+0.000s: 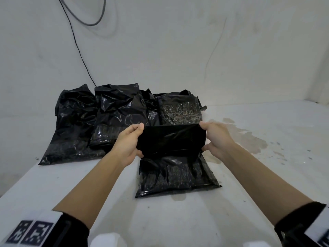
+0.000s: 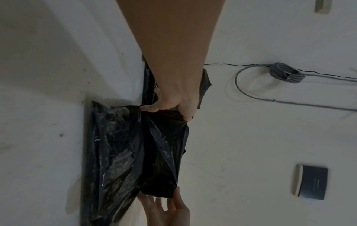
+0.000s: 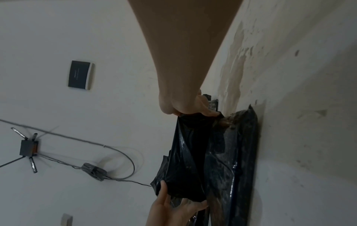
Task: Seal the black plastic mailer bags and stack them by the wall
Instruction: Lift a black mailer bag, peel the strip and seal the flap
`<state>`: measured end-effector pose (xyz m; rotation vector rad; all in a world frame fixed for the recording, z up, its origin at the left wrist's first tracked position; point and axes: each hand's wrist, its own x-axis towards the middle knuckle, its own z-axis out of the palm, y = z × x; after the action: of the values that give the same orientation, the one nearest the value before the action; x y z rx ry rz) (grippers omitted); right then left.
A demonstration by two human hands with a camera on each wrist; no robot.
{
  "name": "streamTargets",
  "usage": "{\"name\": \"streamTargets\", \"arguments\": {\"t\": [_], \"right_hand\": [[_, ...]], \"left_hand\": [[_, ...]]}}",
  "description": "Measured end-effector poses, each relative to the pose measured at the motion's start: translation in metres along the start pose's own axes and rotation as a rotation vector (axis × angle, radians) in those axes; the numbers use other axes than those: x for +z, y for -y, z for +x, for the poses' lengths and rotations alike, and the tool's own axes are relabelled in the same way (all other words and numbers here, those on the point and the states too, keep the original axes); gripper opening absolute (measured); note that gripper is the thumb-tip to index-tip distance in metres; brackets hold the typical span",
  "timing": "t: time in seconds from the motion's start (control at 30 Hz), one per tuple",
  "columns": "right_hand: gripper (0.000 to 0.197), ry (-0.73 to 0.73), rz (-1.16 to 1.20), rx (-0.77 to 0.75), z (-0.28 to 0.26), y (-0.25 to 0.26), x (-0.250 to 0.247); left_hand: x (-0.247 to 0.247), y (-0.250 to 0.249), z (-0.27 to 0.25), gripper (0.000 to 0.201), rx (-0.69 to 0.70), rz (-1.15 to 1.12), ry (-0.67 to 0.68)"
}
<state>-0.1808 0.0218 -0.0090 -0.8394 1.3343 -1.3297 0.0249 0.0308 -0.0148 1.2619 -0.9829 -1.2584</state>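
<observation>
A black mailer bag [image 1: 175, 175] lies on the white surface in front of me, its filled body flat and its top flap [image 1: 170, 138] lifted upright. My left hand [image 1: 130, 141] grips the flap's left edge and my right hand [image 1: 214, 138] grips its right edge, thumbs and fingers curled on the plastic. The left wrist view shows the left hand [image 2: 172, 104] holding the flap [image 2: 164, 152], and the right wrist view shows the right hand [image 3: 185, 107] holding the flap [image 3: 185, 160]. Several other black bags [image 1: 99, 120] lie piled against the wall behind.
A white wall [image 1: 178, 50] rises just behind the pile, with a dark cable [image 1: 78, 47] running down it. A brownish stain [image 1: 243, 138] marks the surface to the right of the bag. A router [image 3: 28, 149] and a dark panel [image 3: 80, 75] are mounted on the wall.
</observation>
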Motion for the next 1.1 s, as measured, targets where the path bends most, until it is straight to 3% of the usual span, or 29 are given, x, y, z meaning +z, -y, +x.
{"name": "streamTargets", "arguments": {"t": [0.17, 0.47, 0.57, 0.63, 0.7, 0.9, 1.1], "right_hand": [[0.011, -0.087, -0.072, 0.022, 0.002, 0.003, 0.002], [0.021, -0.053, -0.048, 0.125, 0.008, 0.008, 0.001], [0.002, -0.006, 0.068, 0.158, 0.010, 0.003, 0.002], [0.025, -0.029, 0.094, 0.145, 0.011, 0.000, 0.003], [0.033, -0.047, 0.073, 0.111, 0.012, -0.002, 0.005], [0.006, -0.011, 0.001, 0.076, 0.009, -0.006, 0.008], [0.013, 0.076, 0.034, 0.039, 0.006, -0.009, -0.002]], "left_hand": [[-0.003, -0.001, 0.003, 0.021, -0.018, 0.008, 0.012], [-0.003, -0.003, 0.009, 0.023, -0.041, 0.013, -0.040], [-0.003, -0.001, 0.011, 0.027, -0.063, -0.034, -0.030], [-0.003, 0.000, 0.011, 0.025, -0.079, -0.065, -0.024], [-0.004, 0.003, 0.013, 0.026, -0.086, -0.085, -0.038], [0.000, 0.014, 0.014, 0.023, -0.053, -0.099, -0.083], [0.000, 0.018, 0.010, 0.016, -0.026, -0.095, -0.064]]}}
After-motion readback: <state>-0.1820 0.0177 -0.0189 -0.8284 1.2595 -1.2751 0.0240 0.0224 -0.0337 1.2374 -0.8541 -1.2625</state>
